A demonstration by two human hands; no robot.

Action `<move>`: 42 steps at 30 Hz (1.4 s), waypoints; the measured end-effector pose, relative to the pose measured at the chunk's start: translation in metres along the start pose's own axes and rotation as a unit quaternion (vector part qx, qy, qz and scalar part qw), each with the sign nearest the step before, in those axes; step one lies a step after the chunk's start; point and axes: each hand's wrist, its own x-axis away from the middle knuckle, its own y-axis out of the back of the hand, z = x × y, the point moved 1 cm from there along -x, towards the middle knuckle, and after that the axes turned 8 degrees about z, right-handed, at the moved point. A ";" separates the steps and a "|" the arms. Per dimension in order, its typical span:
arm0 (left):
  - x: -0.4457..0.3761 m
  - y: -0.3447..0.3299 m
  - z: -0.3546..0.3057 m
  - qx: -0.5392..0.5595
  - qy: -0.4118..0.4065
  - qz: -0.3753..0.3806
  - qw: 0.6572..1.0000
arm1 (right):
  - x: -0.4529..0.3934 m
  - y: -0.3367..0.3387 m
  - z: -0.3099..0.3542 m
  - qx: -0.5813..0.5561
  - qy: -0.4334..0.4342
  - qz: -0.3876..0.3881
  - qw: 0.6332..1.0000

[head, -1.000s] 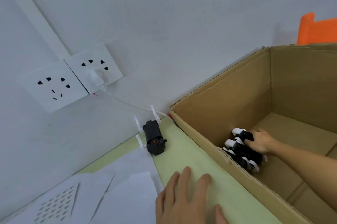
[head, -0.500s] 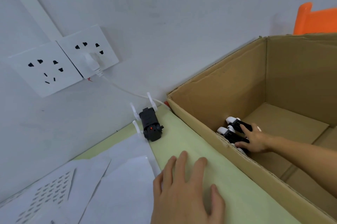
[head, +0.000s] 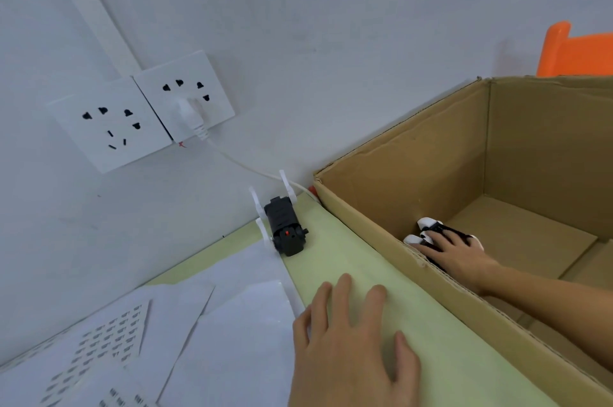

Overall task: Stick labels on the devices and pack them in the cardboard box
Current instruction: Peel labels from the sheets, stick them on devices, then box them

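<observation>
Right hand (head: 456, 255): inside the open brown cardboard box (head: 411, 154), fingers (head: 431, 249) spread flat on a black device with white wheels (head: 426, 230), apparently seating it on the floor against the near wall.

Left hand (head: 351, 347): flat, empty, on the pale green desk (head: 335, 250), likely bracing.

Second black device with white prongs (head: 284, 230): unpacked, beyond the left fingers, beside white label sheets (head: 109, 347).

My cardboard box (head: 431, 154) is matt brown corrugated board with a rough cut rim. The device (head: 285, 229) before me is black-and-white plastic. Label sheets (head: 109, 343) are slightly glossy white paper.
</observation>
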 end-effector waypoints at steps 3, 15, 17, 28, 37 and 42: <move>-0.001 0.000 0.001 -0.001 0.002 0.001 1.000 | -0.017 0.000 0.014 0.046 0.018 0.037 0.998; -0.001 -0.001 0.001 -0.022 0.006 0.009 1.000 | 0.001 -0.001 0.029 0.118 0.103 -0.018 0.987; -0.002 -0.001 0.001 -0.018 0.009 0.016 1.000 | -0.001 -0.006 0.033 0.105 0.092 -0.039 0.989; -0.003 -0.005 0.005 0.087 0.018 0.033 0.996 | 0.015 0.041 0.036 0.171 0.117 -0.068 0.976; 0.003 -0.008 0.011 0.190 -0.027 -0.013 0.981 | 0.102 0.150 0.041 0.129 -0.008 -0.033 0.991; 0.012 0.001 0.019 0.460 0.022 -0.117 0.880 | 0.177 0.217 0.085 0.126 -0.043 -0.233 0.963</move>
